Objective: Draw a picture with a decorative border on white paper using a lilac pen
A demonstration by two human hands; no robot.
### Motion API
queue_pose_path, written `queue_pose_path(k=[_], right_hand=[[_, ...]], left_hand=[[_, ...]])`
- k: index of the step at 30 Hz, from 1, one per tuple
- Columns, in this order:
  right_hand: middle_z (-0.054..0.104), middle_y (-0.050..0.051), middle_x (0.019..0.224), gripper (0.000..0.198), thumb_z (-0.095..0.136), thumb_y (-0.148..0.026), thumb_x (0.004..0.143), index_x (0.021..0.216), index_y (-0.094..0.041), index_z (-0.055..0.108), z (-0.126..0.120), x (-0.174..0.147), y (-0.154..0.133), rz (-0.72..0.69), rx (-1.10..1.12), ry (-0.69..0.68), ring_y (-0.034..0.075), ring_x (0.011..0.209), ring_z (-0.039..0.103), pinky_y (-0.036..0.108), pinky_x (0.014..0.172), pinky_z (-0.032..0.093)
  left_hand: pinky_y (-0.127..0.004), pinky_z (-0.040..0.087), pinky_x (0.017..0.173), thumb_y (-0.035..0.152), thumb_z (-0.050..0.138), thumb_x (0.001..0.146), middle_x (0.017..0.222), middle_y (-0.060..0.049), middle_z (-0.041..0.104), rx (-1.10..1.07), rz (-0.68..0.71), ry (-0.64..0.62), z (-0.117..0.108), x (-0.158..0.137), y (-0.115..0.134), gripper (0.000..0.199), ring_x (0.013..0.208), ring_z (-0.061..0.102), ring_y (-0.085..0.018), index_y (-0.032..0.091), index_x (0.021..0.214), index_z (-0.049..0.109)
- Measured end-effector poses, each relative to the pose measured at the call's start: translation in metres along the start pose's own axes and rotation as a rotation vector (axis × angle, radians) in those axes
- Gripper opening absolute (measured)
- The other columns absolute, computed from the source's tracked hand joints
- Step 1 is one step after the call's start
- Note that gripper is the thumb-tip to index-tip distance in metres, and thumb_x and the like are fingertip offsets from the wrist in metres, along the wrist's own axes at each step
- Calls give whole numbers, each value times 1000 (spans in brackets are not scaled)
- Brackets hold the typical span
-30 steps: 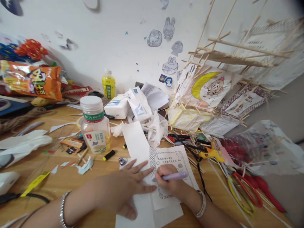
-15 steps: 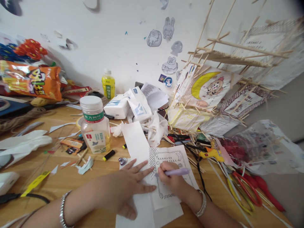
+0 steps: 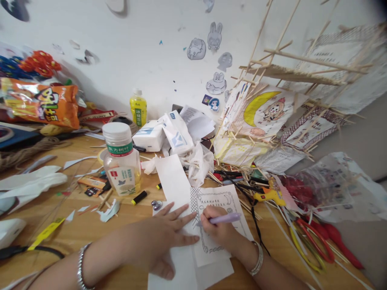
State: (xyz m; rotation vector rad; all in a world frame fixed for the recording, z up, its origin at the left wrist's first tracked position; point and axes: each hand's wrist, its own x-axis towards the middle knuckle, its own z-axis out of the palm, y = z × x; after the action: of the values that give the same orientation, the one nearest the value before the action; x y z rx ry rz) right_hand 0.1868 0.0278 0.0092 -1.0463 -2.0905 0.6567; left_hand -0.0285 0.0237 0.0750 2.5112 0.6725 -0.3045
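My right hand (image 3: 222, 229) pinches the purple pen (image 3: 225, 218) between thumb and fingers, low on its barrel. The pen's long axis lies mostly sideways: its back end points right and slightly away from me, its tip left, into the sheet's (image 3: 223, 192) left border. I can't tell whether the tip touches the paper. My left hand (image 3: 165, 233) is spread palm down, fingers fanned over the blank paper (image 3: 172, 177), their longest tips reaching the sheet's left edge.

The relation that counts most, I judge, is here: the tip sits just beside my left middle and index fingertips, roughly level with the gap between them. The crosshatching (image 3: 194, 201) runs down that edge, just beyond and left of the tip. So sideways room to the left looks tight, with my own fingers in it.

The sheet lies directly under my right hand, its long side running away from me with a slight slant; its right edge shows past my knuckles. Close outside that edge the black cord (image 3: 258, 229) trails across the bench (image 3: 72, 233), and the glue gun (image 3: 269, 196) lies past the far right corner. To the left, wood shows between my forearm and the bottle (image 3: 121, 169).
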Motion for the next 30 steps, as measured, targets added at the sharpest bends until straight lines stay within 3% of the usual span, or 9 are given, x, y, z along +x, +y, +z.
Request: queue_pose_path(k=[6,12,20,24,27,30], right_hand=[[30,-6,51,30,41,-21,83,59,-23,22,-1,0,-1,76,-78,77,11,48,32,24,47,24],[31,-6,51,30,41,-20,82,58,-23,23,-1,0,-3,46,-76,48,11,48,34,24,47,24],[32,-6,50,30,40,-22,83,58,-23,24,0,-1,4,94,-101,183,11,47,35,24,47,27],[36,-6,49,32,41,-22,85,56,-23,28,-4,-2,3,114,-42,212,11,47,39,24,48,30],[40,-5,49,33,42,-23,86,55,-23,31,-5,-2,0,105,-6,199,12,48,42,24,49,32],[43,-4,50,33,43,-25,86,55,-22,33,-4,-3,-1,78,26,139,12,49,44,24,50,33]], left_hand=[[-67,8,106,35,78,71,154,-12,11,-12,-3,21,1,-1,0,82,139,4,-41,37,142,35],[-65,5,107,34,77,72,154,-13,8,-21,-23,-22,-2,0,2,83,139,-1,-38,35,143,33],[-66,7,106,34,78,72,154,-11,9,-17,0,13,0,-1,0,83,138,3,-40,36,142,34],[-66,7,107,37,76,73,153,-15,7,-31,-21,28,1,0,1,85,138,1,-40,29,145,31],[-65,6,107,37,76,74,152,-18,2,-11,-52,19,2,0,2,89,139,-1,-39,26,147,26],[-66,4,106,36,75,74,154,-14,1,0,-52,4,3,0,1,87,138,-4,-38,32,146,27]])
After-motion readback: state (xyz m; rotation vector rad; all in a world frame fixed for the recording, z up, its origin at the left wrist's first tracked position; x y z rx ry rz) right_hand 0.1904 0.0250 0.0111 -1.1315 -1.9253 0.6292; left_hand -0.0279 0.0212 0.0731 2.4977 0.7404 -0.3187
